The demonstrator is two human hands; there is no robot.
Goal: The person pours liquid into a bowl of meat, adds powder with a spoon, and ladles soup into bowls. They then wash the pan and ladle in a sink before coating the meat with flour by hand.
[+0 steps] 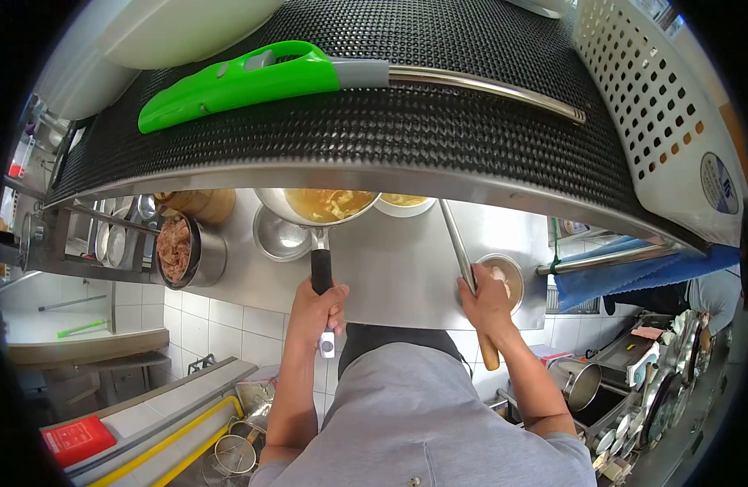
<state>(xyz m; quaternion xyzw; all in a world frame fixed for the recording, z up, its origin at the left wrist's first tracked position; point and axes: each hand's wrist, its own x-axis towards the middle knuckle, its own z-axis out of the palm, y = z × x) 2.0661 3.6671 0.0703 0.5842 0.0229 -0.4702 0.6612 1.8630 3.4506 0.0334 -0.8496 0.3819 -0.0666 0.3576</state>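
Green lighter (236,81) lay on black mat (439,122) | pan (325,207) held soup, handle toward person | left hand (315,312) closed round handle | right hand (488,302) gripped ladle (463,260) | pot (187,250) held meat

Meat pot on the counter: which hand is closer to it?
Left. The left hand grips the pan handle, a little to the right of the meat pot. The right hand is farther right, holding a ladle beside a small bowl.

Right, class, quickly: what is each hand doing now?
Left hand: closed around the pan handle.
Right hand: closed around the long ladle handle.
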